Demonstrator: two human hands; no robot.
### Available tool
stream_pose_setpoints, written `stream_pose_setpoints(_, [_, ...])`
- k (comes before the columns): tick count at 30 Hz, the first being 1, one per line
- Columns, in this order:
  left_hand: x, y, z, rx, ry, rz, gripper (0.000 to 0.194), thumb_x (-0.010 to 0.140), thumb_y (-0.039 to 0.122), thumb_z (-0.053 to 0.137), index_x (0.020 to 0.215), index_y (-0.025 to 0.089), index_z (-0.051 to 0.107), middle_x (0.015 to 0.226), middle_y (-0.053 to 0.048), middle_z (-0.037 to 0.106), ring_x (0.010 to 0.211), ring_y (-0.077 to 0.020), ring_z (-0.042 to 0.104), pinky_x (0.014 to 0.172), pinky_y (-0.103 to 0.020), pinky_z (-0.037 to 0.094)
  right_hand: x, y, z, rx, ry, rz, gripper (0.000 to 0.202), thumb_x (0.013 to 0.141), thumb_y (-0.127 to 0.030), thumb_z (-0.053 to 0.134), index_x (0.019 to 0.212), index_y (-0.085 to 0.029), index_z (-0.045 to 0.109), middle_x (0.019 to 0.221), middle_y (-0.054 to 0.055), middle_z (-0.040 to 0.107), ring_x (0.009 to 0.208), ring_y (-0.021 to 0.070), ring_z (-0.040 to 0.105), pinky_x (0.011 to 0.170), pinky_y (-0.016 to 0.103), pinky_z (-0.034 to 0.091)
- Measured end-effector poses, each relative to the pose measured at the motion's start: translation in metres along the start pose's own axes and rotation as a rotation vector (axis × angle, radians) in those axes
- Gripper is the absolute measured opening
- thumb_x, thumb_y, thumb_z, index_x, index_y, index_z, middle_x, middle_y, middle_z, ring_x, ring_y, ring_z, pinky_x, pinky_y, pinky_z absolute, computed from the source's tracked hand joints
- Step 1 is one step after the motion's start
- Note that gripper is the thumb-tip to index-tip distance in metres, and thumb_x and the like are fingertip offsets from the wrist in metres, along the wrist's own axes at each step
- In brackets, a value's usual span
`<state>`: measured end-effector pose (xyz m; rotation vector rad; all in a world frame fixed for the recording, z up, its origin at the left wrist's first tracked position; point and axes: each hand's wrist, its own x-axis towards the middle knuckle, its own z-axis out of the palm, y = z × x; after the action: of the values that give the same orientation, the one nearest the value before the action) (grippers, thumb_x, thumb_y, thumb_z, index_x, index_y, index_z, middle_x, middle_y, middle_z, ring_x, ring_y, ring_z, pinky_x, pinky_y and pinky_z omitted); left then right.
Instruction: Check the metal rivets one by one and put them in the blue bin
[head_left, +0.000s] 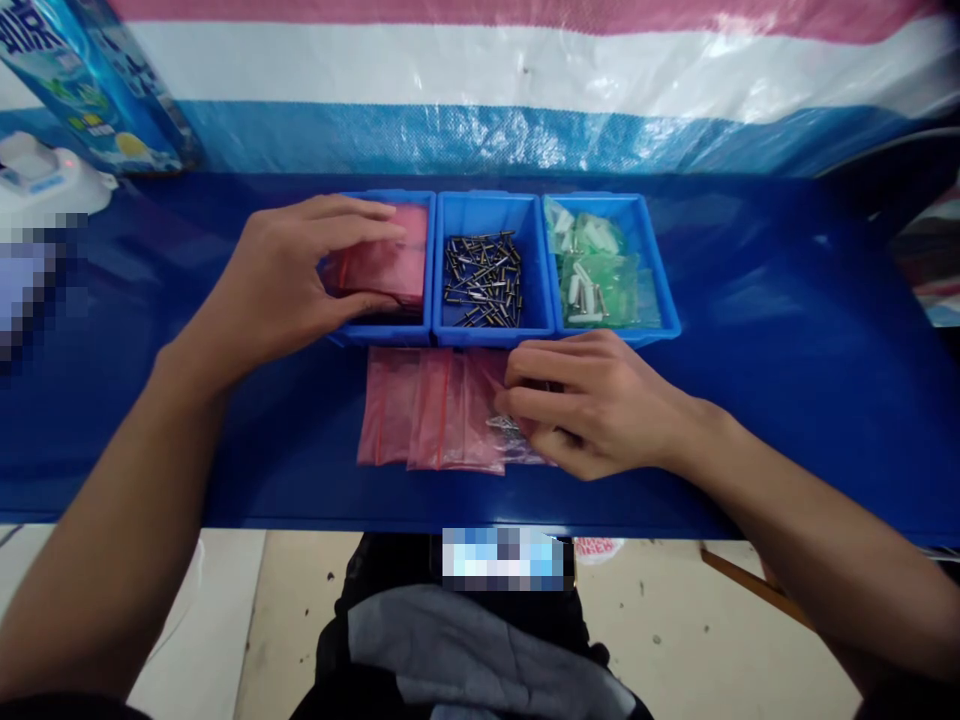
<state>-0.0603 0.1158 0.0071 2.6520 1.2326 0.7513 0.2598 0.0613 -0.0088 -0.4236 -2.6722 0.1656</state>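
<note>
My left hand (300, 270) reaches into the left blue bin (390, 334), its fingers and thumb spread over a stack of pink bags (386, 265). In front of the bins, overlapping pink zip bags (439, 410) lie flat on the table. My right hand (592, 400) is at their right end, fingers curled over a bag with small metal pieces (506, 424); its fingertips partly hide that bag. Dark rivets (484, 280) fill the middle bin (491, 334). Green bags with white plugs and screws (596, 285) are in the right bin (660, 290).
A blue packet (97, 90) stands at the back left, near a white plug device (49, 185) and a partly blurred dark-edged object (26, 290). A striped sheet (487, 70) hangs behind the blue table (787, 350). A blurred screen (502, 558) is below the table's front edge.
</note>
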Motion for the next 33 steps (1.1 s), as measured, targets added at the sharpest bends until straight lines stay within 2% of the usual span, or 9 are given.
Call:
stream_pose_setpoints(5, [0.000, -0.003, -0.002, -0.017, 0.000, 0.036, 0.065, 0.087, 0.055, 0.086, 0.143, 0.028, 0.067, 0.151, -0.006, 0.066, 0.146, -0.0269, 0.060, 0.129, -0.049, 0.049, 0.001, -0.003, 0.003, -0.033, -0.065, 0.039, 0.017, 0.098, -0.027, 0.058, 0.089, -0.020, 0.070, 0.081, 0.001, 0.058, 0.065, 0.0154, 0.049, 0.058, 0.034, 0.031])
stream_pose_setpoints(11, [0.000, -0.006, 0.000, 0.068, 0.024, -0.013, 0.072, 0.088, 0.059, 0.084, 0.149, 0.028, 0.062, 0.156, -0.008, 0.062, 0.150, -0.0306, 0.054, 0.132, -0.054, 0.044, 0.002, -0.002, 0.006, -0.020, -0.138, 0.051, 0.012, 0.092, -0.016, 0.053, 0.087, -0.021, 0.063, 0.080, -0.001, 0.052, 0.064, 0.0150, 0.044, 0.060, 0.034, 0.028])
stream_pose_setpoints(13, [0.002, -0.013, 0.000, 0.075, -0.014, 0.008, 0.076, 0.089, 0.068, 0.078, 0.152, 0.028, 0.059, 0.159, -0.008, 0.058, 0.154, -0.0309, 0.049, 0.136, -0.055, 0.039, 0.002, -0.002, 0.006, -0.014, -0.136, 0.049, 0.013, 0.093, -0.016, 0.053, 0.087, -0.021, 0.062, 0.079, -0.001, 0.051, 0.065, 0.0152, 0.042, 0.060, 0.034, 0.028])
stream_pose_setpoints(16, [0.011, -0.027, -0.003, 0.087, -0.136, 0.062, 0.111, 0.080, 0.096, 0.062, 0.162, 0.022, 0.046, 0.170, -0.012, 0.043, 0.166, -0.0391, 0.028, 0.140, -0.064, 0.025, 0.002, -0.002, 0.007, -0.010, -0.128, 0.046, 0.014, 0.094, -0.016, 0.052, 0.086, -0.021, 0.062, 0.078, -0.001, 0.050, 0.065, 0.0154, 0.042, 0.061, 0.035, 0.027])
stream_pose_setpoints(18, [0.020, -0.032, -0.005, 0.103, -0.245, 0.066, 0.128, 0.076, 0.103, 0.055, 0.169, 0.017, 0.031, 0.177, -0.016, 0.030, 0.169, -0.0462, 0.015, 0.138, -0.072, 0.017, 0.002, -0.002, 0.007, -0.002, -0.130, 0.045, 0.015, 0.095, -0.015, 0.051, 0.085, -0.021, 0.061, 0.078, -0.001, 0.049, 0.066, 0.0155, 0.042, 0.061, 0.035, 0.027])
stream_pose_setpoints(21, [0.033, -0.030, -0.005, 0.118, -0.365, 0.041, 0.132, 0.079, 0.095, 0.062, 0.173, 0.015, 0.015, 0.178, -0.019, 0.025, 0.166, -0.0494, 0.023, 0.135, -0.075, 0.022, 0.002, -0.002, 0.008, 0.006, -0.131, 0.046, 0.015, 0.095, -0.015, 0.051, 0.086, -0.020, 0.061, 0.077, -0.001, 0.048, 0.065, 0.0151, 0.041, 0.060, 0.034, 0.027])
stream_pose_setpoints(25, [0.039, -0.024, -0.002, 0.142, -0.379, 0.000, 0.127, 0.076, 0.084, 0.073, 0.173, 0.020, 0.020, 0.174, -0.014, 0.036, 0.161, -0.0436, 0.039, 0.137, -0.064, 0.030, 0.002, -0.001, 0.007, -0.001, -0.123, 0.043, 0.016, 0.094, -0.015, 0.049, 0.085, -0.020, 0.061, 0.077, -0.001, 0.050, 0.065, 0.0147, 0.043, 0.060, 0.034, 0.029])
stream_pose_setpoints(30, [0.034, -0.030, -0.019, 0.018, -0.446, -0.035, 0.133, 0.075, 0.090, 0.069, 0.174, 0.028, 0.006, 0.181, -0.009, 0.020, 0.167, -0.0457, 0.024, 0.137, -0.068, 0.025, 0.000, 0.000, 0.000, -0.046, 0.044, -0.014, 0.019, 0.087, -0.010, 0.051, 0.073, -0.022, 0.054, 0.074, 0.001, 0.050, 0.065, 0.0151, 0.044, 0.057, 0.034, 0.033])
stream_pose_setpoints(33, [0.033, -0.025, -0.036, -0.169, -0.314, 0.046, 0.117, 0.083, 0.080, 0.067, 0.172, 0.029, 0.011, 0.179, -0.004, 0.024, 0.168, -0.0458, 0.016, 0.134, -0.076, 0.014, -0.002, 0.000, -0.009, -0.073, 0.243, -0.042, 0.020, 0.082, -0.005, 0.053, 0.072, -0.023, 0.051, 0.073, 0.001, 0.053, 0.064, 0.0146, 0.046, 0.056, 0.034, 0.036])
